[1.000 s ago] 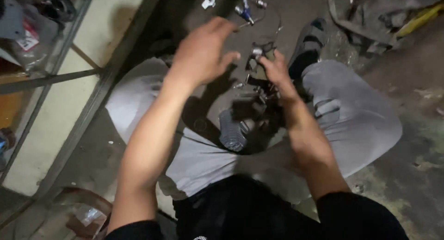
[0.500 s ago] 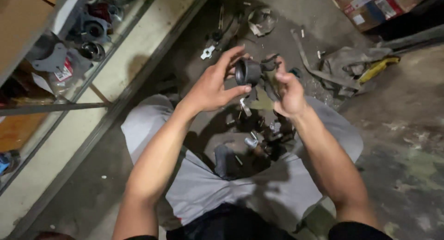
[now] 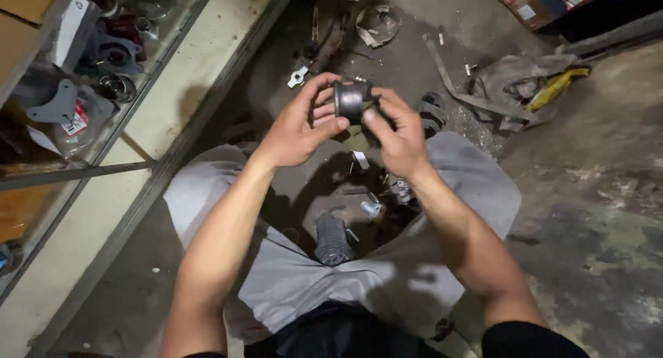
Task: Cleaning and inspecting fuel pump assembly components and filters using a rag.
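Sitting cross-legged on the floor, both the left hand (image 3: 298, 127) and right hand (image 3: 398, 133) pinch a dark metal sleeve (image 3: 350, 100) above the knees; best turned slowly, fingertips firm.

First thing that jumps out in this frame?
A short dark metal cylinder, held up at the centre between the left hand and right hand, fingertips pinching it from both sides. Below it, small metal parts and a ribbed dark sleeve lie on the floor between the person's grey-trousered legs. To the left, a glass-fronted shelf holds more metal parts.
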